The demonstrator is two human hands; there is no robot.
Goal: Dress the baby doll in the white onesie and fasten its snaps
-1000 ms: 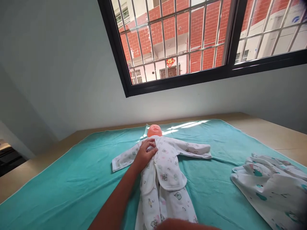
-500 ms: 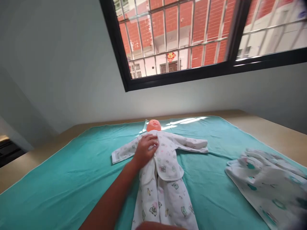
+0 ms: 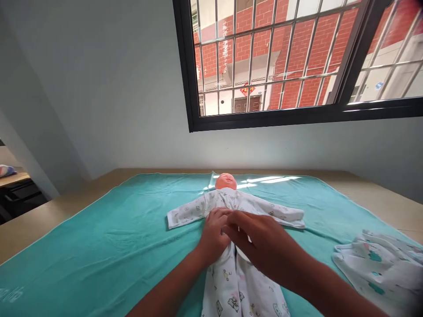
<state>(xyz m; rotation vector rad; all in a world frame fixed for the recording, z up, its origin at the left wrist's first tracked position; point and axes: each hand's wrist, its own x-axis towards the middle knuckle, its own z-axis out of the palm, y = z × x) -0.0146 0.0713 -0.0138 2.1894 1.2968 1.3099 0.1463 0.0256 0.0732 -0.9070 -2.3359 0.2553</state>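
Observation:
A baby doll lies on its back, dressed in a white printed baby jacket with both sleeves spread sideways. White printed baby trousers stretch below the jacket toward me. My left hand rests on the jacket's front, fingers curled closed at the cloth. Over the chest, my right hand meets it, thumb and fingers bent together in a pinch at the jacket's front. Both hands cover the middle of the jacket, so the bit of cloth between the fingertips is hidden.
A teal cloth covers most of the wooden table. At the right lies a crumpled white cloth with green prints. Behind the table are a grey wall and a black-framed window with bars.
My right hand has come up from the bottom edge to join my left hand at the jacket's front. The left hand has slid lower on the chest. The view has shifted slightly.

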